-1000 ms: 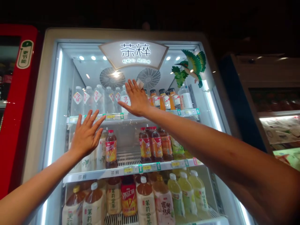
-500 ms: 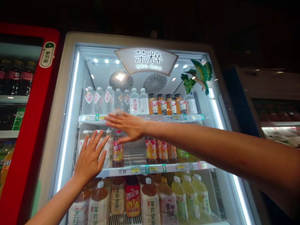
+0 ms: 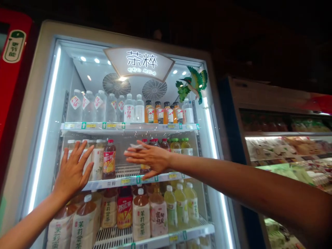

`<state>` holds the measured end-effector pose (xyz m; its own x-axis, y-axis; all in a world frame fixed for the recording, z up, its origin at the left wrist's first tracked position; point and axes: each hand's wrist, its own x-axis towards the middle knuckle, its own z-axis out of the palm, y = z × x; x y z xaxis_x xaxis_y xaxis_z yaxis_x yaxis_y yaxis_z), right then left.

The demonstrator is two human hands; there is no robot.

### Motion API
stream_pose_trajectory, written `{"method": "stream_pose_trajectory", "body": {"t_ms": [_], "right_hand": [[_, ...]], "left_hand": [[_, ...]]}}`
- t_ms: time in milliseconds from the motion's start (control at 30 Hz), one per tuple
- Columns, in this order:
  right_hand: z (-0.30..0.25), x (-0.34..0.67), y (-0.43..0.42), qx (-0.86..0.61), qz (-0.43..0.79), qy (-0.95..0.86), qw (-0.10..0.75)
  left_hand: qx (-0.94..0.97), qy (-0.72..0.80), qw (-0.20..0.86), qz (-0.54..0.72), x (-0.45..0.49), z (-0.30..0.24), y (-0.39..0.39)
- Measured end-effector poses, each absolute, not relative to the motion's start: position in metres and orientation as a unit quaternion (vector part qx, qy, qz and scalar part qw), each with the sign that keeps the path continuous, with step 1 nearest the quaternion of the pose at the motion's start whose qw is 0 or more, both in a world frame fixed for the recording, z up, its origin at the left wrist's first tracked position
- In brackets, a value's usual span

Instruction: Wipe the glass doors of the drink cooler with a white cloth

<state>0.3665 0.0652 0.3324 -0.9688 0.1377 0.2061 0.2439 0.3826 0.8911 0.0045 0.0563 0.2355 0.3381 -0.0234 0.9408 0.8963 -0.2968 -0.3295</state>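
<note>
My left hand (image 3: 73,168) is raised with fingers spread, in front of the white-capped bottles (image 3: 99,157) on the middle shelf of a lit drinks fridge (image 3: 207,128). It is near the glass front; contact is hard to judge. My right hand (image 3: 149,157) reaches across from the right with fingers stretched out flat. A pale, cloth-like thing (image 3: 137,146) shows along its upper fingers and moves with it; most of it is hidden. A red-capped bottle (image 3: 109,159) stands on the shelf between my two hands.
Above is the top shelf edge (image 3: 129,127) with clear and orange bottles. Larger tea bottles (image 3: 141,216) stand below. A fan-shaped sign (image 3: 140,64) and a bird decoration (image 3: 195,83) are at the top. To the left is a red cabinet (image 3: 12,86), to the right an open chilled display (image 3: 285,135).
My right hand has swept right and down across the fridge front with the pale thing. My left hand keeps about the same place on the front. The view has turned right.
</note>
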Motion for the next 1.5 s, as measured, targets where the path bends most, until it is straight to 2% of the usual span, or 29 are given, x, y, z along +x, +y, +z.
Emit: {"method": "stream_pose_trajectory", "body": {"t_ms": [33,133,200,267,333,400,467,533,600,633,667,733,800,867,967,1033,1100,1167,1233,1300,1367,1433,1500], "right_hand": [[0.338,0.382,0.067,-0.174,-0.537,-0.819,0.103],[0.351,0.416,0.078,-0.415,-0.471,-0.695,0.350],[0.331,0.419,0.082,-0.462,-0.444,-0.649,0.409],[0.291,0.411,0.080,-0.383,-0.472,-0.714,0.347],[0.256,0.408,0.074,-0.247,-0.500,-0.799,0.227],[0.245,0.420,0.070,-0.180,-0.503,-0.830,0.160],[0.256,0.446,0.072,-0.247,-0.495,-0.805,0.212],[0.265,0.469,0.077,-0.385,-0.459,-0.719,0.352],[0.250,0.479,0.079,-0.463,-0.414,-0.638,0.454],[0.233,0.478,0.078,-0.460,-0.407,-0.639,0.463],[0.211,0.476,0.076,-0.432,-0.413,-0.668,0.443],[0.172,0.472,0.069,-0.327,-0.441,-0.762,0.343],[0.158,0.478,0.066,-0.261,-0.457,-0.808,0.264],[0.172,0.490,0.068,-0.286,-0.459,-0.794,0.277],[0.202,0.497,0.076,-0.425,-0.424,-0.689,0.406],[0.193,0.485,0.078,-0.467,-0.402,-0.647,0.449],[0.163,0.469,0.074,-0.409,-0.417,-0.702,0.408],[0.138,0.458,0.068,-0.284,-0.442,-0.792,0.311],[0.140,0.456,0.064,-0.223,-0.452,-0.824,0.257],[0.167,0.455,0.065,-0.256,-0.452,-0.807,0.282],[0.193,0.449,0.067,-0.345,-0.432,-0.750,0.362],[0.194,0.434,0.067,-0.396,-0.406,-0.715,0.409],[0.169,0.417,0.064,-0.340,-0.408,-0.768,0.359]], "left_hand": [[-0.662,-0.331,0.487,-0.464,0.012,0.237,0.053],[-0.702,-0.311,0.470,-0.435,0.040,0.241,0.045],[-0.726,-0.297,0.459,-0.418,0.060,0.243,0.042],[-0.740,-0.284,0.458,-0.402,0.080,0.244,0.041],[-0.752,-0.270,0.460,-0.388,0.099,0.244,0.040],[-0.763,-0.255,0.462,-0.374,0.115,0.242,0.039],[-0.770,-0.243,0.463,-0.366,0.129,0.239,0.037],[-0.773,-0.234,0.463,-0.365,0.142,0.234,0.035],[-0.774,-0.228,0.466,-0.363,0.155,0.226,0.034],[-0.774,-0.227,0.468,-0.360,0.161,0.222,0.034],[-0.776,-0.224,0.472,-0.354,0.167,0.217,0.035],[-0.781,-0.217,0.481,-0.333,0.177,0.210,0.036],[-0.785,-0.211,0.491,-0.313,0.185,0.205,0.037],[-0.782,-0.215,0.498,-0.306,0.188,0.203,0.039],[-0.776,-0.233,0.497,-0.310,0.187,0.200,0.044],[-0.778,-0.240,0.493,-0.308,0.182,0.198,0.047],[-0.781,-0.243,0.489,-0.304,0.175,0.194,0.050],[-0.782,-0.247,0.487,-0.301,0.166,0.190,0.051],[-0.780,-0.251,0.487,-0.302,0.156,0.188,0.050],[-0.777,-0.260,0.485,-0.305,0.144,0.186,0.047],[-0.775,-0.274,0.477,-0.313,0.133,0.182,0.044],[-0.774,-0.288,0.464,-0.320,0.120,0.178,0.038],[-0.774,-0.293,0.460,-0.322,0.105,0.174,0.032]]}}
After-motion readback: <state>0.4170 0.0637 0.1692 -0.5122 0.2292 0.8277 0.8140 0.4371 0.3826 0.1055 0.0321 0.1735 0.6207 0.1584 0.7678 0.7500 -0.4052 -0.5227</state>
